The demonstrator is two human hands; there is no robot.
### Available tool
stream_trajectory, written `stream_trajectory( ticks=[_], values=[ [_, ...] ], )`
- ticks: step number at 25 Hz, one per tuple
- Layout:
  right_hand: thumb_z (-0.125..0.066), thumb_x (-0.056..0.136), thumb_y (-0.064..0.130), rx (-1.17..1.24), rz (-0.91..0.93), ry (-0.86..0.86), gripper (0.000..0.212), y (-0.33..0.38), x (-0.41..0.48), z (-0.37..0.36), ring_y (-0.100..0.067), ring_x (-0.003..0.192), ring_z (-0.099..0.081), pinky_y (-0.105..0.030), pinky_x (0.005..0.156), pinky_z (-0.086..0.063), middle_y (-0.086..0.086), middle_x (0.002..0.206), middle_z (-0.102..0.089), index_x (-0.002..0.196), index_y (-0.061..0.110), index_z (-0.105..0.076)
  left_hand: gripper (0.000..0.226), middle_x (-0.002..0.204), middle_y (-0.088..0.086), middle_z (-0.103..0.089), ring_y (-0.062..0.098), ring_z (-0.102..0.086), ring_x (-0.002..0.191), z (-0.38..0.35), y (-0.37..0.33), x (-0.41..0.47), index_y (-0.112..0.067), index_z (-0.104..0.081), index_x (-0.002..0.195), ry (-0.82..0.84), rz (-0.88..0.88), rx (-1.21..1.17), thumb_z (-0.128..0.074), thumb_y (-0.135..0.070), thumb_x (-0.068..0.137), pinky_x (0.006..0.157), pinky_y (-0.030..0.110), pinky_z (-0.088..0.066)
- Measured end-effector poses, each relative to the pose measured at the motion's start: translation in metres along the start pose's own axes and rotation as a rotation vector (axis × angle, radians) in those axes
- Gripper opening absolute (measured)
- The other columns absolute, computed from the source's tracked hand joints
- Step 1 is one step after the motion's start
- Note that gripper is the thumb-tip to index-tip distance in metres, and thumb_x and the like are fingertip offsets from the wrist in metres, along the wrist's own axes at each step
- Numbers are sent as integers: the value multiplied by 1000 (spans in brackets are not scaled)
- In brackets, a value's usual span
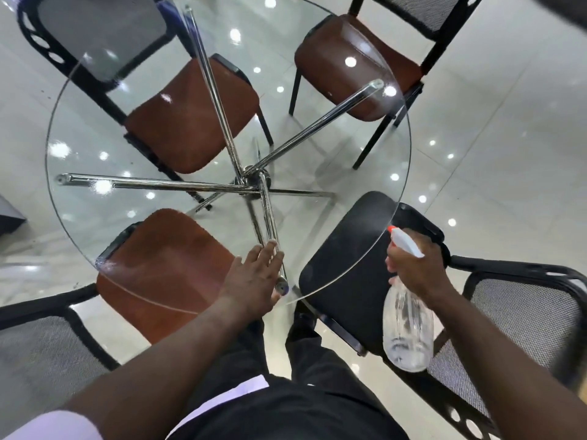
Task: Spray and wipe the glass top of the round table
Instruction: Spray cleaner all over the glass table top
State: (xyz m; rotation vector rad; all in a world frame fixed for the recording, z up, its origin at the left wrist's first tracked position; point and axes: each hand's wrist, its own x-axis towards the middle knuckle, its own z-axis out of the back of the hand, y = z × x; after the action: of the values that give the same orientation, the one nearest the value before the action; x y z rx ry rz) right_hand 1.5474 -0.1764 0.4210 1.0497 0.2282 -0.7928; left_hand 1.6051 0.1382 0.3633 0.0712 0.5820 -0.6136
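Glossy pale tile floor dotted with light reflections; round glass top on crossed chrome legs, ringed by brown-seated chairs and a black chair. Left hand flat on the near glass edge, fingers straight. Right hand curled round the clear spray bottle, just off the near-right rim, nozzle toward the glass.
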Motion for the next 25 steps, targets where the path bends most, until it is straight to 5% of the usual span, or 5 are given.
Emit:
stream_trajectory(
  ticks=[8,12,15,19,25],
  values=[
    [-71,85,20,-183,270,128,8,91,31,-39,-31,81,-69,-44,73,-60,-9,87,-71,91,16,-70,90,177,3,3,29,-11,162,-2,4,-5,-24,-7,167,22,-7,7,-51,-60,98,124,60,-24],
    [-63,84,26,-165,295,148,30,120,36,-73,-42,90,-72,-55,83,-65,-12,93,-73,110,22,-78,89,177,3,0,28,-12,161,2,7,1,-25,-10,165,47,-15,-22,-54,-59,96,124,64,-20],
    [-68,87,15,-69,244,180,31,131,38,-77,-33,79,-72,-49,77,-68,-11,91,-72,117,16,-78,91,176,3,0,28,-13,161,2,10,2,-25,-11,165,71,-19,-22,-58,-57,94,122,67,-21],
    [-73,83,19,-170,325,104,8,116,39,-62,-33,82,-71,-51,80,-64,-3,82,-71,89,19,-70,89,176,3,-1,28,-13,160,7,10,5,-25,-12,165,100,-25,-27,-58,-55,95,120,66,-25],
    [-61,80,22,105,121,-156,21,30,21,-23,-31,61,-60,-38,53,-55,-37,88,-64,88,3,-63,91,177,4,2,28,-12,162,15,6,3,-25,-9,166,127,-22,-26,-56,-57,95,127,59,-18]
  ],
)
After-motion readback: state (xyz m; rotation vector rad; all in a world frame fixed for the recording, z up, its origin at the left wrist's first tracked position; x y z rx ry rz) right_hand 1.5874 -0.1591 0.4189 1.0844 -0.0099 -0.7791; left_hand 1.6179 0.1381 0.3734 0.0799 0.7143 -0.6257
